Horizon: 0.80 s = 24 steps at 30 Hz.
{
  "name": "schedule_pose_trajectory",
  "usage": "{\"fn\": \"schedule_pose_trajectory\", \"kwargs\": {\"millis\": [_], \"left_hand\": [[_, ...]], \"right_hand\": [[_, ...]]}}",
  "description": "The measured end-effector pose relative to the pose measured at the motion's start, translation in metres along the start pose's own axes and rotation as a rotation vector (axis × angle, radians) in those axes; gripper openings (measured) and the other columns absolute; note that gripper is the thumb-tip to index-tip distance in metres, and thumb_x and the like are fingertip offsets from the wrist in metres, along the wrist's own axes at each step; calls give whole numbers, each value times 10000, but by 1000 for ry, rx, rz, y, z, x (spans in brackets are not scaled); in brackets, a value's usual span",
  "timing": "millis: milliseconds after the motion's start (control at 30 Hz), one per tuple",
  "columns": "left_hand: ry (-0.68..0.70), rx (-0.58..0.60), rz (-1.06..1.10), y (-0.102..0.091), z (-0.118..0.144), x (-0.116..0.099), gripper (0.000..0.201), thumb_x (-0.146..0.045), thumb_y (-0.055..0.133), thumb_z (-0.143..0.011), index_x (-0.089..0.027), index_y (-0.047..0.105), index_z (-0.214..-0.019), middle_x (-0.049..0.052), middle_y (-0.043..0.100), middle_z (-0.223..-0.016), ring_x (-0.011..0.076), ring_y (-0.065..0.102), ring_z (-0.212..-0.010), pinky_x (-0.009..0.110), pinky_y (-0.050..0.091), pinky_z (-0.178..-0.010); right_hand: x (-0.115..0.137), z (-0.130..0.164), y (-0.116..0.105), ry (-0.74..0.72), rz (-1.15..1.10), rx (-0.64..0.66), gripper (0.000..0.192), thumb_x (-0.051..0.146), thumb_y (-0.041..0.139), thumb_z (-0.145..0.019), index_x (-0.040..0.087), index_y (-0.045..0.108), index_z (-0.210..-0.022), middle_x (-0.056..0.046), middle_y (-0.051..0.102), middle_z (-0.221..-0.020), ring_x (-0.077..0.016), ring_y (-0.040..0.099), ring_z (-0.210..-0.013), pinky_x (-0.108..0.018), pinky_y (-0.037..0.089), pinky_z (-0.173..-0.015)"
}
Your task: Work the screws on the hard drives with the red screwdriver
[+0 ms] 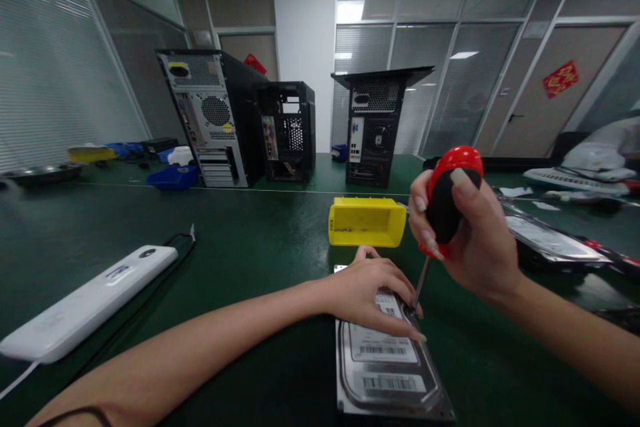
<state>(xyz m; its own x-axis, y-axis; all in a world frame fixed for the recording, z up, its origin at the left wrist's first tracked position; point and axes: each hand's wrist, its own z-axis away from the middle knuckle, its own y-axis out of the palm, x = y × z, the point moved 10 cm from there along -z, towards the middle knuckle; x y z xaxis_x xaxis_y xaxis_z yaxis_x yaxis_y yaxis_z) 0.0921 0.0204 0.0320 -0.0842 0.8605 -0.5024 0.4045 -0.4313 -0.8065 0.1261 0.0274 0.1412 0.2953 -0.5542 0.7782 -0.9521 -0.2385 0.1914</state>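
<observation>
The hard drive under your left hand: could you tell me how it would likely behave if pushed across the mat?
The hard drive looks like a rigid metal slab, so probably stiff and dense. Lying flat, it should slide rather than tip or roll. The left hand pressing it suggests it shifts otherwise.

Bare forearms, no sleeves; thin dark band (75, 413) on left arm; longish unpainted nails.

Hard drive (387, 363) flat on the bench (240, 247), nearest the viewer. Left hand (373, 293) resting on its far end; right hand (470, 233) above and to the right, holding a screwdriver (443, 213) with tip down at the drive's right edge. Bin (367, 221) just behind. Power strip (85, 303) far left. Three computer cases (220, 120) at the back.
</observation>
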Motion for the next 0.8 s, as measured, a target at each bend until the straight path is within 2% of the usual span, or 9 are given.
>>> {"fn": "schedule_pose_trajectory", "kwargs": {"millis": [100, 267, 400, 533, 633, 800], "left_hand": [[-6, 5, -6, 1, 0, 0, 228, -422, 660, -766, -253, 665, -919, -24, 682, -1015, 178, 568, -1021, 347, 216, -932], [5, 9, -4, 0, 0, -2, 221, -417, 659, -774, -252, 661, -921, -30, 680, -1015, 165, 560, -1031, 341, 218, -931], [11, -3, -3, -1, 0, -2, 237, -393, 691, -753, -244, 658, -933, -25, 678, -1019, 165, 564, -1033, 330, 209, -941], [-2, 12, 7, 0, 1, -2, 231, -398, 691, -751, -250, 656, -924, -23, 678, -1021, 173, 565, -1034, 338, 204, -951], [2, 3, -8, -2, 0, -3, 243, -404, 695, -747, -243, 661, -926, -19, 676, -1019, 174, 565, -1023, 339, 210, -936], [17, 5, -19, -1, 0, -3, 245, -389, 693, -755, -231, 664, -940, -13, 673, -1020, 163, 559, -1028, 326, 210, -912]], "right_hand": [[3, 1, -1, -39, -20, 12, 238, 436, 511, -825, 217, 491, -917, 1, 499, -667, -103, 454, -423, -212, 321, -308], [0, 4, 1, -37, -60, 58, 415, 500, 366, -877, 174, 595, -995, -42, 501, -709, -138, 493, -529, -230, 380, -354], [0, 3, -2, -29, -75, 26, 374, 491, 383, -868, 225, 542, -1078, -24, 495, -733, -119, 449, -473, -241, 329, -339], [-1, 0, -2, 0, -33, -3, 309, 544, 521, -795, 249, 457, -854, 27, 450, -633, -83, 362, -384, -231, 244, -319], [-2, 0, -3, 14, -15, -31, 302, 430, 607, -775, 245, 370, -747, 53, 428, -590, -62, 336, -353, -222, 227, -326], [0, 2, -5, -15, -21, -32, 217, 417, 559, -808, 229, 487, -888, 19, 482, -710, -72, 413, -398, -224, 284, -318]]}}
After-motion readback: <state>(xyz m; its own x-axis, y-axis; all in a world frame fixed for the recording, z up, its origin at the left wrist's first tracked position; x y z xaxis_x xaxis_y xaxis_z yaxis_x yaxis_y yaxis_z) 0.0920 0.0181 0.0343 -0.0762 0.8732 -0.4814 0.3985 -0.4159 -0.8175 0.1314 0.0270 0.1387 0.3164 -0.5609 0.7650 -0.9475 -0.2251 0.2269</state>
